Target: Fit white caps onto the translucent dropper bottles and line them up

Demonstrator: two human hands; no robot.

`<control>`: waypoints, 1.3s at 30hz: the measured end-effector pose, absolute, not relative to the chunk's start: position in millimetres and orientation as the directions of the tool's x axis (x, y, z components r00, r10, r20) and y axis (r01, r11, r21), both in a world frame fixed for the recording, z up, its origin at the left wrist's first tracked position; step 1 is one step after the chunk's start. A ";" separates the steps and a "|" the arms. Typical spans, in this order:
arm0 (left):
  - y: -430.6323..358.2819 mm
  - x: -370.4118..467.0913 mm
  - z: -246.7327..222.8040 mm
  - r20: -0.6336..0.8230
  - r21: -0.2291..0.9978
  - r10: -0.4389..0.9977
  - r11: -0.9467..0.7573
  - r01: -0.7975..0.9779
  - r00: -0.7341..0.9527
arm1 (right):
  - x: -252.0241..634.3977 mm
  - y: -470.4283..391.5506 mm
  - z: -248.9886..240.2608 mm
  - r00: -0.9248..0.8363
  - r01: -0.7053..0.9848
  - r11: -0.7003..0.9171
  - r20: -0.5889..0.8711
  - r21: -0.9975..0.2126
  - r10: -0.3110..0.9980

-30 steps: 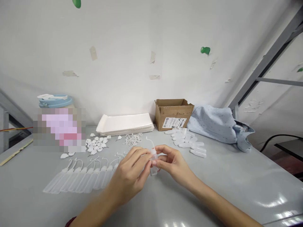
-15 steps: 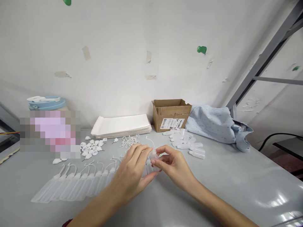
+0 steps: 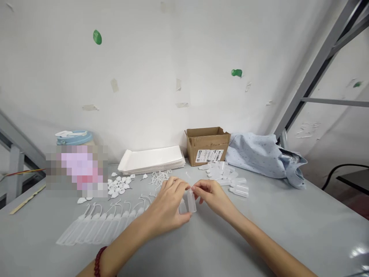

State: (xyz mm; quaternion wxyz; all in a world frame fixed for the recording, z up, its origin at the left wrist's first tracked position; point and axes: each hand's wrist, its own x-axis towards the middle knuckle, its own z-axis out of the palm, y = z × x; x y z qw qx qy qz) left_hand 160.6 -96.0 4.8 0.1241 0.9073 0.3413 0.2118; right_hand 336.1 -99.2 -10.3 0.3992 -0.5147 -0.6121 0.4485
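A small translucent bottle [image 3: 191, 201] stands nearly upright between my hands. My left hand [image 3: 169, 202] curves beside it, fingertips at its top and thumb near its base. My right hand [image 3: 211, 193] pinches at the bottle's neck; any small part between the fingertips is too small to tell. To the left lies a row of clear bottles [image 3: 99, 227] with white caps and thin bent tubes. Behind them are a pile of white caps [image 3: 118, 185] and a heap of thin white tubes [image 3: 160, 177]. Loose clear bottles [image 3: 239, 190] lie to the right.
A stack of white envelopes [image 3: 152, 159] and an open cardboard box [image 3: 208, 144] stand against the wall. Light blue cloth [image 3: 255, 156] lies right of the box. At the left is a tub with a blue lid [image 3: 75, 138], its front blurred out.
The view has shifted, so the table items appear further right on the left side. My right fingers have moved up to the bottle's top, and the bottle's body shows more.
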 end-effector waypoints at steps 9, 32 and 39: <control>-95.9 160.7 -1.5 0.237 0.338 0.688 -0.720 0.606 0.686 | 338.2 -94.7 -13.2 -0.143 0.332 -0.007 -0.058 -0.943 0.988; -96.9 159.9 -3.3 0.327 0.296 0.669 -0.743 0.600 0.668 | 336.4 -98.4 -2.8 -0.182 0.260 -0.084 -0.135 -0.962 0.974; -99.2 162.3 -6.7 0.325 0.352 0.689 -0.724 0.594 0.648 | 338.0 -99.6 -1.5 -0.217 0.225 -0.066 -0.116 -0.972 0.969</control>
